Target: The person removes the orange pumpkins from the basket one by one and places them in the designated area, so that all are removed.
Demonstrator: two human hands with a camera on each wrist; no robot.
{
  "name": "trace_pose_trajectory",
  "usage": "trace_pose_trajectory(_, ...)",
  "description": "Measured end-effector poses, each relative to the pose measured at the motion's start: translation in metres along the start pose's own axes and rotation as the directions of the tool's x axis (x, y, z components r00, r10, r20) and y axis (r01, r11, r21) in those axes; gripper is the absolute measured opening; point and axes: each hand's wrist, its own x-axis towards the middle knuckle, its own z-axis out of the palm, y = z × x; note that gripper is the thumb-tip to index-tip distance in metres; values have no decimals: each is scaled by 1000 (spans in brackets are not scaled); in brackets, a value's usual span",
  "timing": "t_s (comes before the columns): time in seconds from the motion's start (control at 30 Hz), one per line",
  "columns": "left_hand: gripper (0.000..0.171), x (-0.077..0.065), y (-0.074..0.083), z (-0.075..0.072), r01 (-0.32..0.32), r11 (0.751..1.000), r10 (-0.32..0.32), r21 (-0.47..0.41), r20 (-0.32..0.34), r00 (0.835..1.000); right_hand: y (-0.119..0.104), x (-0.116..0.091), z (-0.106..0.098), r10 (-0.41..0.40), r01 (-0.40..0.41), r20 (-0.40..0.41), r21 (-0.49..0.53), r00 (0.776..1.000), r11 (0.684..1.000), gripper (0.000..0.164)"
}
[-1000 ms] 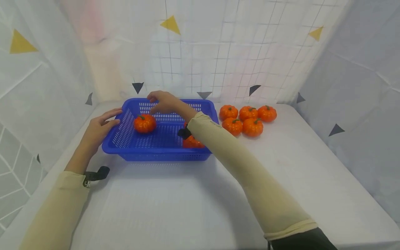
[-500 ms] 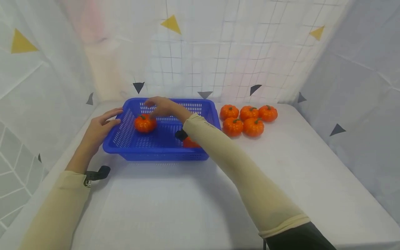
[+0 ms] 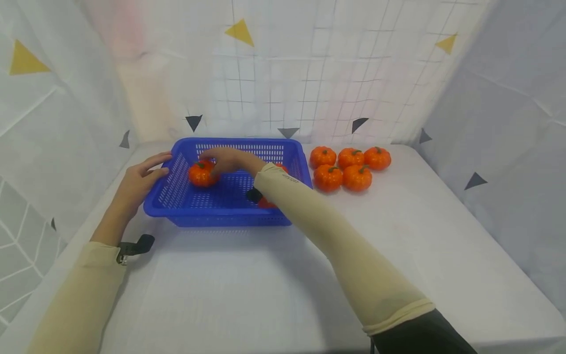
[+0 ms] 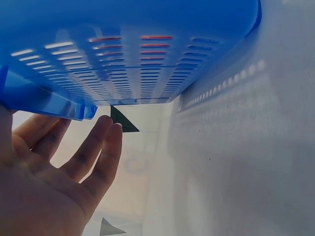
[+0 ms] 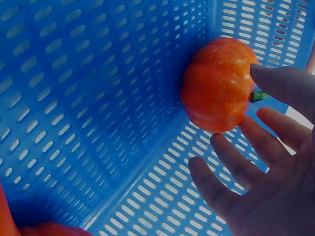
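Note:
A blue plastic basket [image 3: 230,212] with slotted sides stands on the white table. Inside its left part sits a small orange pumpkin [image 3: 201,177] with a green stem. My right hand [image 3: 229,160] reaches over the pumpkin, and in the right wrist view thumb and fingers [image 5: 236,160] spread around its stem side without a visible grip. My left hand [image 3: 138,184] rests against the basket's left rim; in the left wrist view its fingers [image 4: 106,152] are extended beside the basket wall. More pumpkin surface [image 3: 266,202] shows at the basket's right, partly hidden by my right forearm.
Several orange pumpkins [image 3: 327,178] stand grouped on the table [image 3: 420,246], just right of the basket. White sheet walls with yellow and black triangles [image 3: 288,132] enclose the back and sides.
My right hand has come down and slightly left, from above the basket's back rim to the pumpkin. My left hand stays at the rim.

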Motion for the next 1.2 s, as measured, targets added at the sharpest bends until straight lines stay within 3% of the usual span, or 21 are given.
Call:
trace_pose_trajectory(0.73, 54, -3, 4, 2, 2, 1000, -2, 4, 7, 1000, 5, 0, 8, -49, 48, 35, 44, 998, 998, 57)
trace_pose_trajectory(1.0, 55, -2, 2, 0, 3, 1000, -3, 7, -1, 1000, 5, 5, 16, -62, 59, 49, 61, 997, 996, 72)
trace_pose_trajectory(1.2, 54, -2, 0, 0, -10, 1000, 10, 12, -1, 1000, 4, 5, 18, -51, 48, 56, 61, 997, 997, 72)
